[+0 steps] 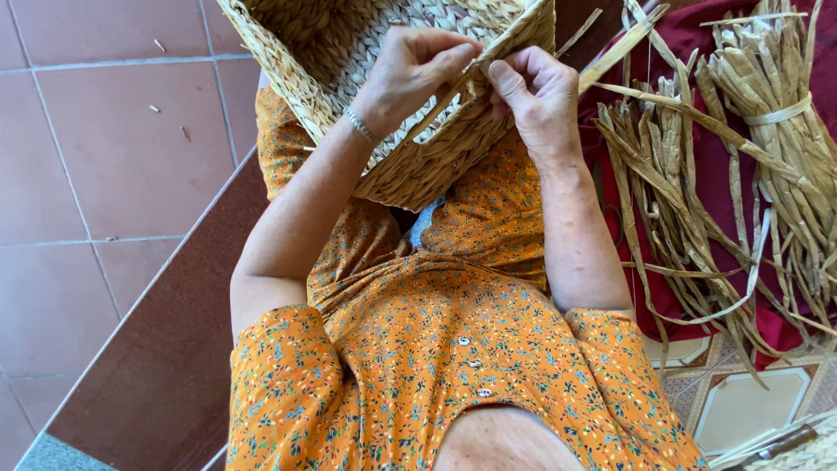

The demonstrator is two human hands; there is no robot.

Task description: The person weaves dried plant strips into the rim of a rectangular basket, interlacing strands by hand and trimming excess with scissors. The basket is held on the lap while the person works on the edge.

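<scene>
A woven straw basket rests on my lap, its opening tilted toward me. My left hand lies inside the basket's near wall, fingers closed on a dried fibre strand at the rim. Touching it from the right, my right hand pinches the same strand where it meets the rim edge. A long end of the strand sticks out up and to the right. I wear an orange flowered dress and a thin bracelet on the left wrist.
Bundles of dried straw strips lie on a dark red cloth to my right, one tied with a band. Pink floor tiles spread left of a brown ledge. A patterned tile and a tool handle sit lower right.
</scene>
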